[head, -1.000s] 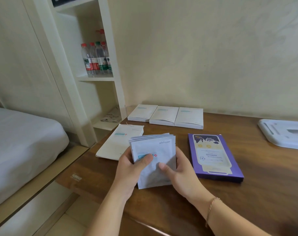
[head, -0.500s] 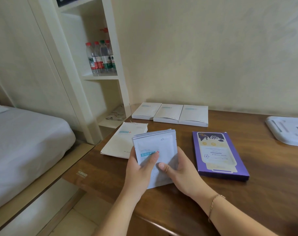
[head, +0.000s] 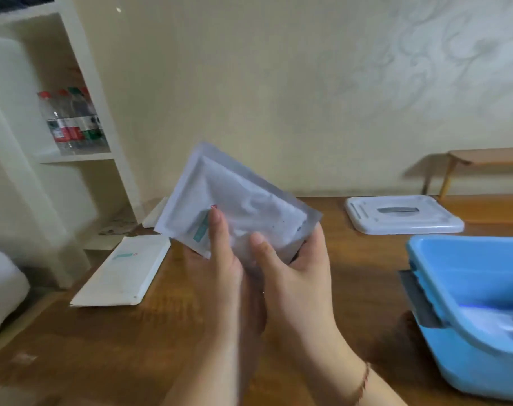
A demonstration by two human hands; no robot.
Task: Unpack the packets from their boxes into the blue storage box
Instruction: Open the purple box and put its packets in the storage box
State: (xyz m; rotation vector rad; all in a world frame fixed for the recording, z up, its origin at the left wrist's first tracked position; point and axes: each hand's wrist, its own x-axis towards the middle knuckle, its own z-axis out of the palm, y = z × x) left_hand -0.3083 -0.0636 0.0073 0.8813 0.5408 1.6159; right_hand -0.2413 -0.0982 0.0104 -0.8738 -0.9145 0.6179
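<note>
Vs 0.5 s ago: view has swung right, so purple box and the row of three white boxes are out of frame; blue storage box (head: 468, 291) now in view at right. Packets (head: 234, 206) were flat and low over the table w/ label facing cam; now lifted higher, tilted, long edge running up-left to down-right.

Packets: thin stack of white/silvery foil sachets, sealed border visible, small teal label strip partly under the left thumb; motion blur, count can't tell. Held in air above the table (head: 161, 347), left of the blue storage box, not touching it.

Left hand (head: 217, 268): thumb pressed on packet front, fingers behind, grasping the stack. Right hand (head: 296, 276): thumb on front lower edge, fingers wrapped behind right side, also grasping the stack. Thin bracelet (head: 363, 382) on right wrist.

L to R around: bed edge (head: 0, 285) far left; white shelf unit (head: 82, 83) w/ water bottles (head: 70, 121); flat white box (head: 126, 271) on table just left of the hands; white lid (head: 401, 213) at table rear right; wooden bench (head: 489, 156) by wall. Blue storage box at right edge, open, some white items inside, blurred. Hands + packets hide the table mid-rear.
</note>
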